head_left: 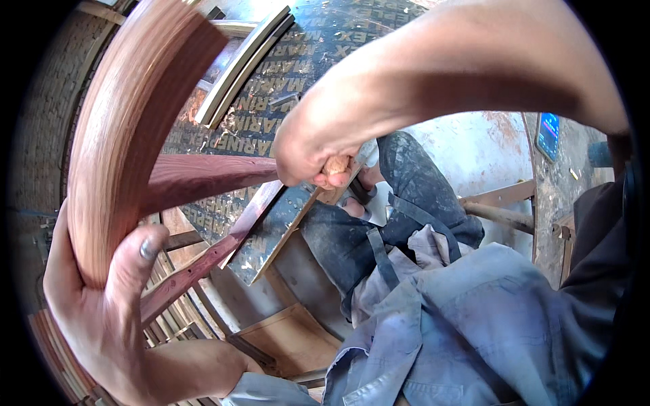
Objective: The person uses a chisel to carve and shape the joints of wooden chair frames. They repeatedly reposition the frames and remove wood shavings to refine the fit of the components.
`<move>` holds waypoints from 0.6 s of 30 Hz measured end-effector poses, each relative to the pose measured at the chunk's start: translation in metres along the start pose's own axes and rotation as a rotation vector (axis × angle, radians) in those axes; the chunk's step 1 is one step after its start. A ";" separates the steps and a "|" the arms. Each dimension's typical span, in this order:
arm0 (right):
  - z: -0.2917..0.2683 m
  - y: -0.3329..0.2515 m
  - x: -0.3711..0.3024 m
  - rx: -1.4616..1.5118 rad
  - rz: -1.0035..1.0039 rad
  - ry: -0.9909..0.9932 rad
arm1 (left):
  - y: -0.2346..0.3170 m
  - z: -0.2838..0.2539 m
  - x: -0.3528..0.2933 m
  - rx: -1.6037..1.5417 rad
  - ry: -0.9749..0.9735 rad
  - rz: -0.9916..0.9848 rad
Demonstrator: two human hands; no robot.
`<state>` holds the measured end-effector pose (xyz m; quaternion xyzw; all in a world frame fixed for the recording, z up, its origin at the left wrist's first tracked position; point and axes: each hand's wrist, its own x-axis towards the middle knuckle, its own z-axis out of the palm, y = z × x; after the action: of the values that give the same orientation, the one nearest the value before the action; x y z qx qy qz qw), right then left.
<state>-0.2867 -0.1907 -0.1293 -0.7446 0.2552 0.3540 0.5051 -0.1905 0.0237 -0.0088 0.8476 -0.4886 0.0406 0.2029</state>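
Note:
A thick, curved piece of reddish-brown wood (112,128) rises along the left side, close to the camera. My left hand (101,298) grips its lower end, thumb in front and the other fingers mostly hidden behind. A darker red wooden bar (210,179) runs from the curved piece towards my right wrist; how the two are joined is not clear. My right hand (318,159) is closed in a fist near the bar's right end, above my knees. A small, rough tan thing (336,164) shows among its fingers, too little to name. Another reddish bar (196,267) slants below.
A dark printed plywood board (318,40) lies beyond my hands, bearing narrow curved wooden strips (247,68). At the right, a phone (547,135) rests on a worn wooden surface (552,196). Slats (162,277) crowd the lower left, near a brown panel (291,338).

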 end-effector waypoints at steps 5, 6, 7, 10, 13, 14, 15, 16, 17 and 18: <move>0.019 0.001 0.001 -0.389 -0.113 0.087 | -0.004 -0.008 -0.004 0.007 -0.031 -0.015; 0.021 0.005 0.001 -0.463 -0.129 0.106 | -0.001 -0.007 -0.004 0.001 -0.038 -0.010; 0.024 0.007 0.000 -0.526 -0.140 0.113 | 0.002 -0.007 -0.005 0.013 -0.042 -0.011; 0.024 0.012 0.003 -0.699 -0.158 0.123 | 0.013 -0.006 -0.006 0.026 -0.064 -0.024; 0.025 0.009 0.014 -0.828 -0.180 0.115 | 0.016 -0.004 -0.007 -0.053 -0.081 -0.014; 0.025 -0.001 0.021 -0.858 -0.212 0.100 | 0.010 -0.005 -0.009 -0.030 -0.056 0.006; 0.026 -0.010 0.029 -0.885 -0.236 0.087 | 0.005 -0.006 -0.011 -0.011 -0.039 0.000; 0.026 -0.006 0.026 -0.890 -0.213 0.104 | 0.007 -0.004 -0.012 -0.022 -0.027 0.035; 0.030 -0.001 0.023 -0.898 -0.179 0.124 | 0.012 -0.003 -0.010 -0.016 -0.041 0.027; 0.029 0.003 0.018 -0.878 -0.150 0.143 | 0.017 -0.003 -0.009 -0.010 -0.055 0.018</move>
<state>-0.2857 -0.1648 -0.1522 -0.9274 0.0605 0.3386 0.1468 -0.2085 0.0245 -0.0035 0.8430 -0.5017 0.0167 0.1932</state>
